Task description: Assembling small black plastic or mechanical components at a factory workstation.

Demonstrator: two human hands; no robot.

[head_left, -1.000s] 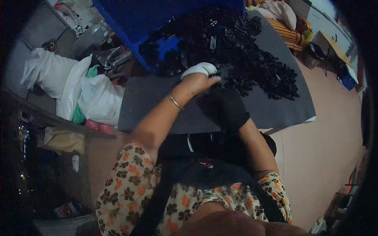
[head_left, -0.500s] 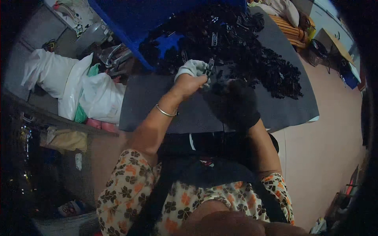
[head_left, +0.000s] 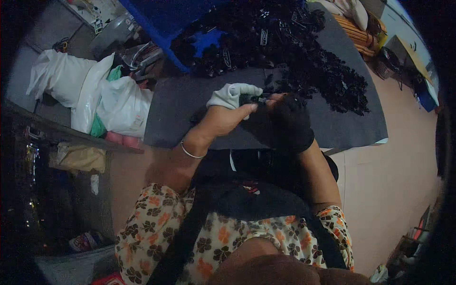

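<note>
- White bags sit well left of the grips.
- The left grip, white-gloved, pinches a small dark part between both hands.
- The right grip, black-gloved, meets it; whether pinching, one cannot tell.
- Black pieces lie heaped beyond.

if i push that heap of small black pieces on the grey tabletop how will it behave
The heap of black pieces would probably spread apart rather than slide as one, since it looks loosely piled. Rolling seems unlikely, given the jagged outlines. Each piece is probably light, being small beside the gloved left hand.
</note>
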